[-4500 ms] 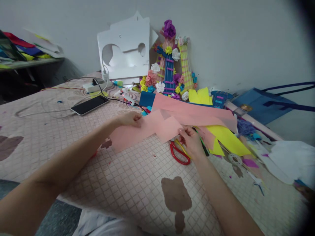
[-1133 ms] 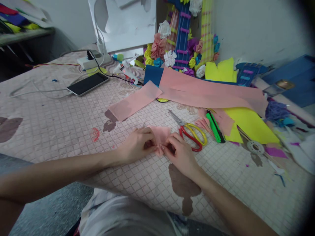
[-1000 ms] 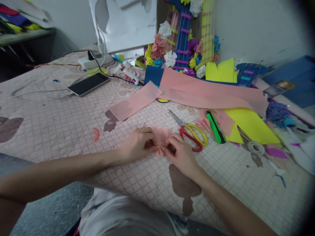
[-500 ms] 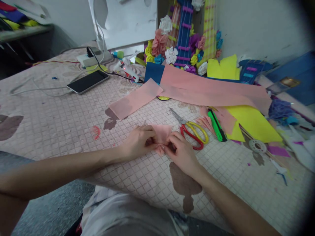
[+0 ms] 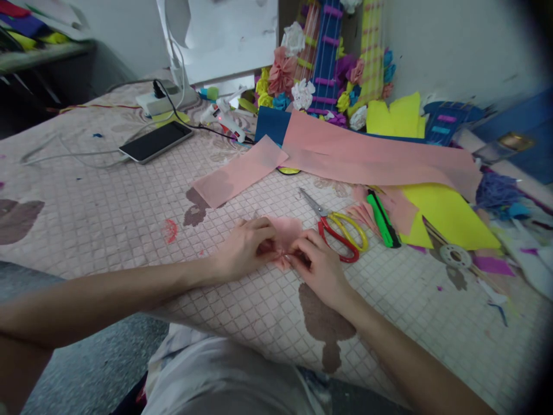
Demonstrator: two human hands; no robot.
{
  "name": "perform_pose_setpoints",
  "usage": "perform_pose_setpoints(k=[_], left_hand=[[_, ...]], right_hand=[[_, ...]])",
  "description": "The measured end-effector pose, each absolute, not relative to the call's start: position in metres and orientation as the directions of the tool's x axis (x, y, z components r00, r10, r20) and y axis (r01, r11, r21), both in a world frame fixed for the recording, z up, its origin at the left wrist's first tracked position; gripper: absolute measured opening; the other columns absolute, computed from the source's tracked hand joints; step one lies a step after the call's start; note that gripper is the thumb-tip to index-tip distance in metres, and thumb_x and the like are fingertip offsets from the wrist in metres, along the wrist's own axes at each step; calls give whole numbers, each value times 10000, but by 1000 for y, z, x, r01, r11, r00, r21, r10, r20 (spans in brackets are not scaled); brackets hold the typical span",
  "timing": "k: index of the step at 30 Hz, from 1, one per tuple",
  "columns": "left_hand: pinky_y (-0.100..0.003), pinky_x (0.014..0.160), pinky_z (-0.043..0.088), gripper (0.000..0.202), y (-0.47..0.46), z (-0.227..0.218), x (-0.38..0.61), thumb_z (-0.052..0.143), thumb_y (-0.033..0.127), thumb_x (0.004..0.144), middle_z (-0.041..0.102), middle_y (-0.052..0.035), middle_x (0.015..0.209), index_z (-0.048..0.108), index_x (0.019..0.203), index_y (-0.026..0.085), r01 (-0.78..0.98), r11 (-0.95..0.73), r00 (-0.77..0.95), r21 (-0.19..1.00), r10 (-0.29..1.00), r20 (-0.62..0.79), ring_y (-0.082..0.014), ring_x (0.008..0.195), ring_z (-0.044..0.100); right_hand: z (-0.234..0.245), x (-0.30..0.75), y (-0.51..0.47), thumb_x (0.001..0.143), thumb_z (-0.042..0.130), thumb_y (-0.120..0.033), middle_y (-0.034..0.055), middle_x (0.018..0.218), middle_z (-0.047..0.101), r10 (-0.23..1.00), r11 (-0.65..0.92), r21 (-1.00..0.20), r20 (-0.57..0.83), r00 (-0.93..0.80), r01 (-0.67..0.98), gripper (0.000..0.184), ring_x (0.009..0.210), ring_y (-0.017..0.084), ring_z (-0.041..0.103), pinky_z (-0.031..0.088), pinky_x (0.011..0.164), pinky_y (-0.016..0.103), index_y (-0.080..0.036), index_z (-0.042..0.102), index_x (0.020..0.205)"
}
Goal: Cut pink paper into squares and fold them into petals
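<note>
Pink paper (image 5: 288,227) is pinched between the nearly closed fingers (image 5: 262,233) of left hand (image 5: 244,245) and right hand (image 5: 323,268), so if either slips I'd bet those folds (image 5: 283,263) pop open.

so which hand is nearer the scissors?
Right. The right hand is close beside the scissors, toward their handles; the left hand is farther off, pinching the pink paper from the left.

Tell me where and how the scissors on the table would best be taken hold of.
Probably by the red handle loop and yellow handle loop, coming from the near side: the scissors lie flat, loops toward the wearer, blades pointing away to the left. The green cutter lies just right of the loops, so approaching from there looks tighter.
</note>
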State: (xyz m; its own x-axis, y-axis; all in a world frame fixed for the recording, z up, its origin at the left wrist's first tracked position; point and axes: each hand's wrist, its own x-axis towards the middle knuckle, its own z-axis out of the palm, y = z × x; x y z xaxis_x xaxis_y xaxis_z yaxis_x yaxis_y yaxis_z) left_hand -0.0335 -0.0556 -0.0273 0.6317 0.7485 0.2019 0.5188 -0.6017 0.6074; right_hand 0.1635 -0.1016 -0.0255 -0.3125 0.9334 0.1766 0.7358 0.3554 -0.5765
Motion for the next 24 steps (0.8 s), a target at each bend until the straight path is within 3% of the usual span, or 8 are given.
perform_pose_setpoints(k=[8, 13, 21, 24], left_hand=[[-310, 780, 396, 71, -58, -25, -36, 646, 235, 787, 590, -34, 943, 637, 823, 174, 493, -627, 661, 603, 720, 209, -177, 916, 554], [-340, 808, 391, 207, -60, -22, -36, 706, 320, 726, 574, -42, 980, 631, 859, 180, 526, -622, 669, 580, 723, 169, -203, 951, 548], [-353, 805, 378, 519, -58, -20, -39, 813, 484, 561, 557, -53, 1030, 616, 934, 181, 533, -635, 706, 559, 698, 118, -232, 954, 527], [-355, 809, 376, 533, -57, -17, -39, 829, 479, 537, 554, -48, 1029, 618, 928, 184, 527, -626, 716, 575, 692, 97, -233, 959, 528]], right_hand=[[-26, 164, -103, 819, 563, -150, 12, 911, 529, 927, 370, -568, 171, -334, 735, 83, 794, 147, 586, 489, 692, 286, -227, 541, 838], [-22, 163, -104, 798, 598, -180, 15, 936, 523, 924, 374, -550, 152, -351, 746, 94, 826, 158, 579, 495, 736, 310, -223, 528, 843], [-12, 167, -108, 686, 747, -253, 41, 1034, 500, 915, 362, -574, 69, -397, 735, 384, 972, 206, 541, 494, 821, 358, -224, 505, 983], [-12, 168, -107, 773, 675, -258, 44, 1011, 503, 907, 376, -599, 83, -413, 706, 254, 961, 199, 545, 496, 817, 361, -227, 506, 961]])
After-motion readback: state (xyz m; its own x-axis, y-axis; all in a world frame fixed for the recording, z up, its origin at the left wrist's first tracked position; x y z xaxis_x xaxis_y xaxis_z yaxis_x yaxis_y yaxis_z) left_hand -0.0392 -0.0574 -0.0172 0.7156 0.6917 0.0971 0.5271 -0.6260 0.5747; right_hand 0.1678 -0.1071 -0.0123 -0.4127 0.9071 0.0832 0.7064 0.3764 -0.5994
